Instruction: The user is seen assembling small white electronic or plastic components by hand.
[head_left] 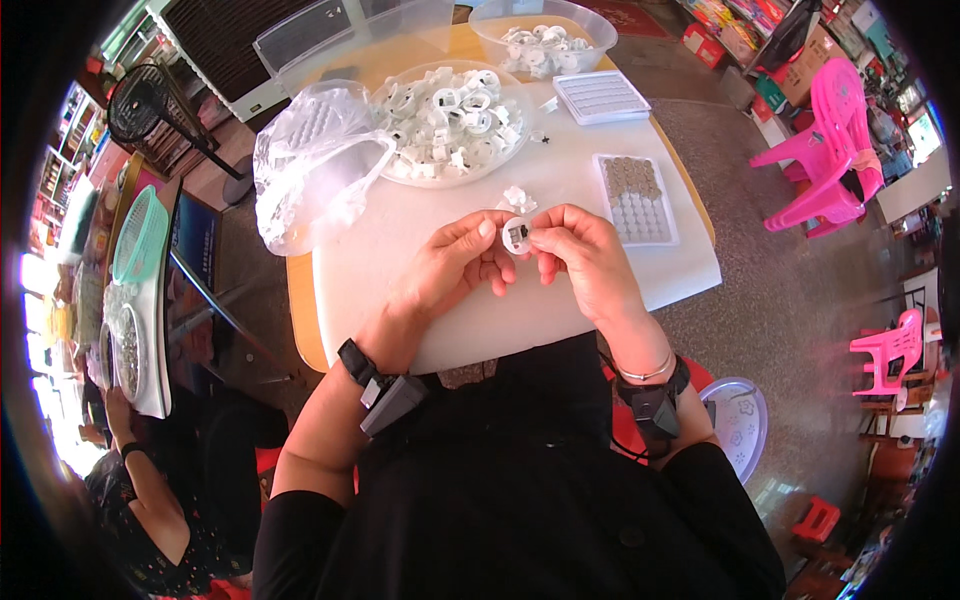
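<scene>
Between my hands, above the white table cover, is a small round white plastic part [516,236] with a dark piece in its middle. My left hand [463,258] has its fingers closed on the part's left edge. From the other side, the thumb and forefinger of my right hand [580,252] pinch at its right edge. Just beyond my fingertips lie a few loose white pieces [517,200]. To the right of my right hand is a shallow white tray [643,225] partly covered with small grey-beige pieces.
A wide clear bowl [527,112] heaped with white parts stands beyond my hands, beside a crumpled plastic bag [290,190]. Farther back are a second clear bowl [600,55] and a white ridged tray [602,97]. Another person's hand [118,408] is by the left table; pink chairs [838,130] stand right.
</scene>
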